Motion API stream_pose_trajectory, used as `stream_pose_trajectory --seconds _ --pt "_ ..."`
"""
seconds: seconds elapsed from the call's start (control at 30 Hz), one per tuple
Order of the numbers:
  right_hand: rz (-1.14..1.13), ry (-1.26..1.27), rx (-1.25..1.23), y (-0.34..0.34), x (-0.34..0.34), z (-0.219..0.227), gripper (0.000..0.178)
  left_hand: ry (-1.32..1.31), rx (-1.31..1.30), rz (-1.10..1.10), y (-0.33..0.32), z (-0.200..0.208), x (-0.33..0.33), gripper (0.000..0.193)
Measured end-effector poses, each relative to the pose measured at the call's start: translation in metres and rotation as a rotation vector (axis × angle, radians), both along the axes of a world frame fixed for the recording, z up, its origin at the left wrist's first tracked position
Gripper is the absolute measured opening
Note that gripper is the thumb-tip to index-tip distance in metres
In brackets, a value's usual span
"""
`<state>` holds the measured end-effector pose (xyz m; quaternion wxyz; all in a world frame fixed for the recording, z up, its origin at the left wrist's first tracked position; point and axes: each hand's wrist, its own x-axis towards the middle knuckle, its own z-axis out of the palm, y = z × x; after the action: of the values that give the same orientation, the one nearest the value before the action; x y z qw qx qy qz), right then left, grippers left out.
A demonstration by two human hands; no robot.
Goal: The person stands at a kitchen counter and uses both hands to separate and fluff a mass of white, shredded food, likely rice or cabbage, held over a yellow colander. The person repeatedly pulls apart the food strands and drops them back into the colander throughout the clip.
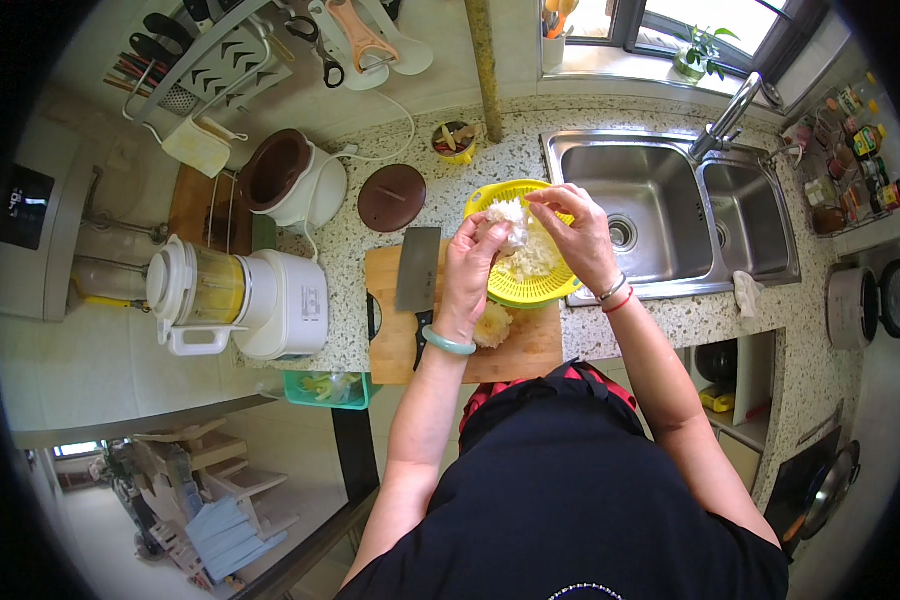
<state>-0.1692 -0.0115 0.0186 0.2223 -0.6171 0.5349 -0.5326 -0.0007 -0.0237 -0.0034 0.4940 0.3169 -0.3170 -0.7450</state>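
Over a yellow colander (515,296), my left hand (464,280) grips a frilly white clump of snow fungus (508,213) between thumb and fingers. Just right of the clump is my right hand (587,245), its thumb and fingertips drawn together in a pinch. Whatever those fingertips may hold is too small to make out. Loose white fungus pieces (537,258) lie inside the colander. A yellowish, ruffled fungus head (493,326) rests on the wooden cutting board (395,355) below it. Left of my left hand, a cleaver (419,270) lies on the board, its black handle toward me.
A double steel sink (630,175) with a faucet (727,120) is at right. Left stand a white blender (270,303) and a white pot with a brown liner (315,195). A brown lid (392,198) and a small yellow container (455,142) sit behind the board.
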Motion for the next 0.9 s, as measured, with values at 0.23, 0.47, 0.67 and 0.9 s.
stream_pose_trajectory --seconds 0.23,0.47,0.67,0.9 --pt "0.072 0.141 -0.075 0.006 0.008 0.017 0.019 -0.238 -0.111 0.084 0.003 0.008 -0.004 0.028" --pt "0.019 0.243 -0.144 0.006 0.013 0.011 0.017 -0.343 -0.161 0.095 0.007 0.015 -0.005 0.028" --pt "-0.031 0.227 -0.114 0.004 0.02 0.006 0.015 -0.363 -0.19 0.096 0.006 0.008 -0.003 0.027" --pt "-0.03 -0.008 0.102 0.007 0.02 0.004 0.014 -0.319 -0.135 0.041 0.005 0.005 0.001 0.028"
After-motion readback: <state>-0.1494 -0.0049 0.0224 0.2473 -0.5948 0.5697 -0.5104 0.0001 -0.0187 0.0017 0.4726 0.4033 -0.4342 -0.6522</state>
